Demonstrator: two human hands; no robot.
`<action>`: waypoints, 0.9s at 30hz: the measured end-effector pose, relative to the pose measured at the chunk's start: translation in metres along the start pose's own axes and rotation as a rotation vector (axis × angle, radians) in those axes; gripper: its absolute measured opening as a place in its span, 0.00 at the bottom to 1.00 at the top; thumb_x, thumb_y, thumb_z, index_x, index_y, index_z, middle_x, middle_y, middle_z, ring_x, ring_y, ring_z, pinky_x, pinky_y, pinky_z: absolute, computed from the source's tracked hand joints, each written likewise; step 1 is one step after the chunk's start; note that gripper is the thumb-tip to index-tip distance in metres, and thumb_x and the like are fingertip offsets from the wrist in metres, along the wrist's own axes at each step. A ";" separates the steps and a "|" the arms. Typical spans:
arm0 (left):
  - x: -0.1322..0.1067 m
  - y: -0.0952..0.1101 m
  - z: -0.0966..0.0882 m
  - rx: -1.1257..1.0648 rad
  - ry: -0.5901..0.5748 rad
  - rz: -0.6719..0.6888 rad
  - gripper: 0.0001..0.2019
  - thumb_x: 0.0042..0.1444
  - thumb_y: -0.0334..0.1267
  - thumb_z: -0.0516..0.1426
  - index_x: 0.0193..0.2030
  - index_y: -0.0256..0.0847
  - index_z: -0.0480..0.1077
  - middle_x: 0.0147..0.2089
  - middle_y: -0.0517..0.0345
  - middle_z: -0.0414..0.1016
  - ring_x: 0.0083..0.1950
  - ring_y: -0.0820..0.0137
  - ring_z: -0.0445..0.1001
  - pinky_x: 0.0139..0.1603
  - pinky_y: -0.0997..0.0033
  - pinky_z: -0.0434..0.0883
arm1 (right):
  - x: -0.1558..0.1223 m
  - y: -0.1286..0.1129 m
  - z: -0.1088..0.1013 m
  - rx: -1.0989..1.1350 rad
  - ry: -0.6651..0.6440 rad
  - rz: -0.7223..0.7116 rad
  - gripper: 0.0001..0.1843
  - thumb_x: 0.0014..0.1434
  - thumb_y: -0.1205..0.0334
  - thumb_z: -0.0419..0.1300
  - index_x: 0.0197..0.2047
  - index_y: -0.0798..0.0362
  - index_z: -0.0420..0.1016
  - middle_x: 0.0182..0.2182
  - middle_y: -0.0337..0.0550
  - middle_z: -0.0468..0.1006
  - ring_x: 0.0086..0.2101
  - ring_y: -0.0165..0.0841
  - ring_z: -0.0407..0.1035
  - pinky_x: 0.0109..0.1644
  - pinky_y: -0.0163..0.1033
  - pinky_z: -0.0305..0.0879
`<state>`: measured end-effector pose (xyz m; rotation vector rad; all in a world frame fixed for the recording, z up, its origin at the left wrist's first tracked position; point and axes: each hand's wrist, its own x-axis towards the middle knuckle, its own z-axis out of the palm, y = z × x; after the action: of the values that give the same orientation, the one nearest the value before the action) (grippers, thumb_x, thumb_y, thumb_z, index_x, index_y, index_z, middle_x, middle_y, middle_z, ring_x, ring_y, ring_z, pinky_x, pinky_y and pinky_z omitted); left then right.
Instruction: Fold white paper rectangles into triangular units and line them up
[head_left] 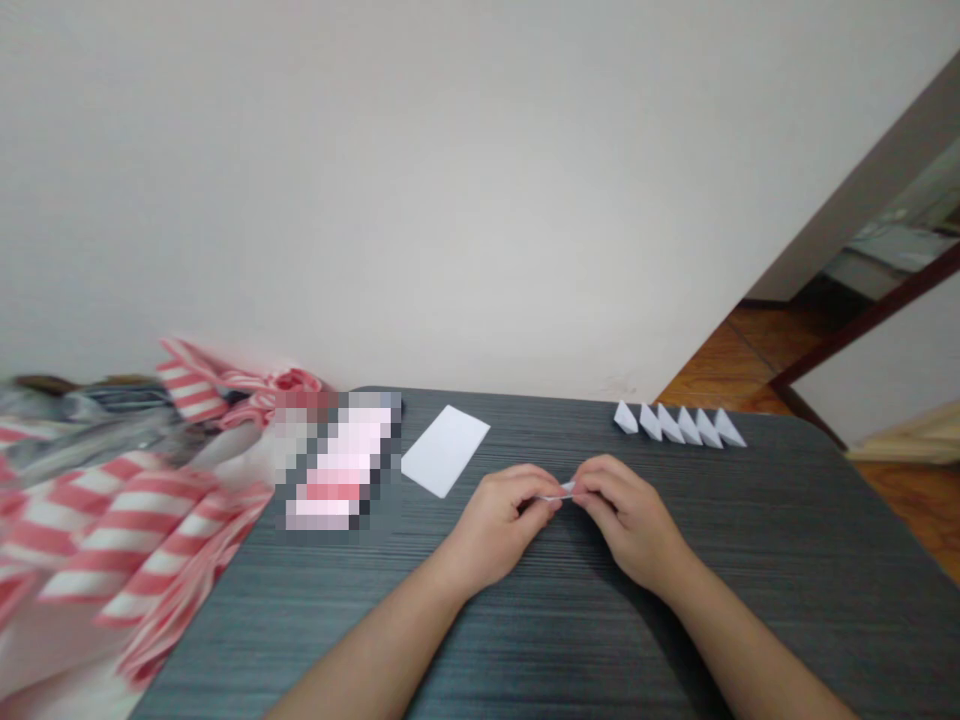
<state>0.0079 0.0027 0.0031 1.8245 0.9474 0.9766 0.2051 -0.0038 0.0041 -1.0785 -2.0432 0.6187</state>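
Observation:
Between both hands, just above the dark table, is a small folded piece of white paper (568, 488), mostly covered by the fingers. My left hand (510, 515) pinches its left end between thumb and fingers. At the right end, my right hand (626, 510) grips it the same way, with the fingertips of both hands close together. A stack or sheet of flat white paper (446, 450) lies beyond my left hand. Several folded white paper boats (681, 427) stand in a row past my right hand, near the table's back edge.
The dark wood-grain table (540, 640) meets a pale wall (480, 200) at the back. A blurred-out pink and white object (341, 465) lies at its left side. Red-and-white striped cloth (127, 530) is heaped beyond the left edge. Wooden floor (720, 355) shows at right.

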 end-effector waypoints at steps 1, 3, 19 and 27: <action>0.000 0.001 0.000 0.000 -0.002 -0.002 0.09 0.60 0.29 0.56 0.36 0.39 0.79 0.40 0.54 0.79 0.41 0.70 0.76 0.46 0.72 0.71 | 0.000 0.000 0.000 -0.004 0.003 -0.002 0.08 0.64 0.71 0.55 0.37 0.51 0.73 0.37 0.45 0.74 0.40 0.35 0.71 0.45 0.39 0.68; 0.000 0.002 -0.001 0.002 -0.002 -0.004 0.08 0.60 0.29 0.56 0.36 0.39 0.79 0.40 0.54 0.79 0.41 0.69 0.76 0.46 0.72 0.71 | 0.000 0.000 0.000 -0.012 0.005 -0.006 0.09 0.65 0.71 0.55 0.37 0.51 0.74 0.38 0.45 0.74 0.40 0.35 0.71 0.45 0.39 0.68; -0.001 0.002 -0.001 -0.009 0.012 -0.007 0.09 0.61 0.32 0.56 0.37 0.39 0.79 0.41 0.53 0.79 0.43 0.68 0.77 0.48 0.70 0.72 | -0.001 -0.001 0.001 -0.003 0.034 0.030 0.06 0.62 0.71 0.58 0.38 0.51 0.72 0.39 0.45 0.74 0.38 0.34 0.70 0.43 0.38 0.68; -0.001 0.001 -0.001 0.002 0.010 -0.001 0.09 0.60 0.32 0.57 0.38 0.40 0.80 0.41 0.53 0.79 0.40 0.68 0.77 0.44 0.71 0.73 | 0.000 -0.002 0.001 -0.021 0.050 0.011 0.08 0.64 0.71 0.57 0.35 0.51 0.74 0.38 0.46 0.74 0.40 0.36 0.71 0.44 0.40 0.69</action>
<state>0.0069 0.0017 0.0044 1.8222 0.9560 0.9857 0.2036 -0.0053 0.0047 -1.1073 -2.0066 0.5712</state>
